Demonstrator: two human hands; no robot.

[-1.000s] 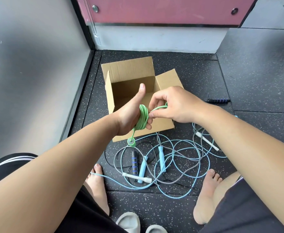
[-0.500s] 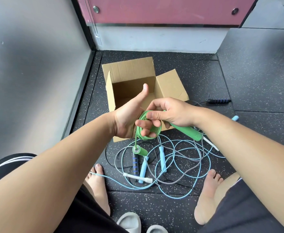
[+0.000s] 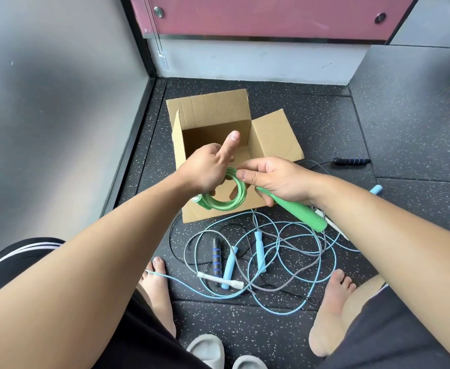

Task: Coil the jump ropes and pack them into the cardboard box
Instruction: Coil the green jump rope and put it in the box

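A person's left hand [image 3: 207,169], thumb raised, has its fingers hooked through a coiled green jump rope [image 3: 227,206], held over the near edge of an open cardboard box [image 3: 210,107] on the speckled floor [image 3: 405,129]. The right hand [image 3: 279,179] pinches the coil's top between thumb and forefinger while its other fingers grasp the rope's green handle [image 3: 301,214], angled down and right. Before the box, blue, grey and black ropes [image 3: 271,251] lie tangled between bare feet [image 3: 330,310]; a black handle [image 3: 351,161] lies well apart, far right.
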